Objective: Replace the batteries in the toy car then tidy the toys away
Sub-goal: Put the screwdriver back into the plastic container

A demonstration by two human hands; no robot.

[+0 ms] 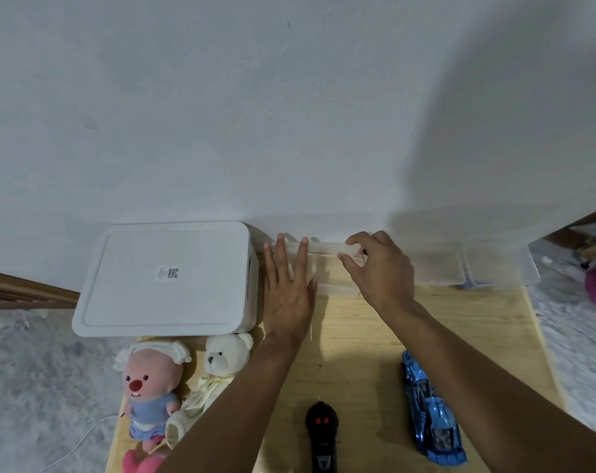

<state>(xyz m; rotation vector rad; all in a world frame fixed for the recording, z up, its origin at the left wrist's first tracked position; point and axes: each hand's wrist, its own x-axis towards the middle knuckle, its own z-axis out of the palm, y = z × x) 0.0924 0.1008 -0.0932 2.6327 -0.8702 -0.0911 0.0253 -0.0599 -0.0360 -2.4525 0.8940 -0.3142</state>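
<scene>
A home room: plush toys (153, 387) on a low wooden table (358, 336) over carpet (33, 370)

Both hands are up at the far edge of the wooden table (375, 336), against the wall. The left hand (288, 288) lies flat, fingers spread, on a clear plastic box (327, 268); the right hand (380, 268) curls over the same box, fingers bent at its rim. A white lidded bin (166, 279) sits just left. Near the front: a blue toy car (431, 413), a black remote control (322, 436), a white teddy bear (218, 367) and a pink plush doll (149, 390).
</scene>
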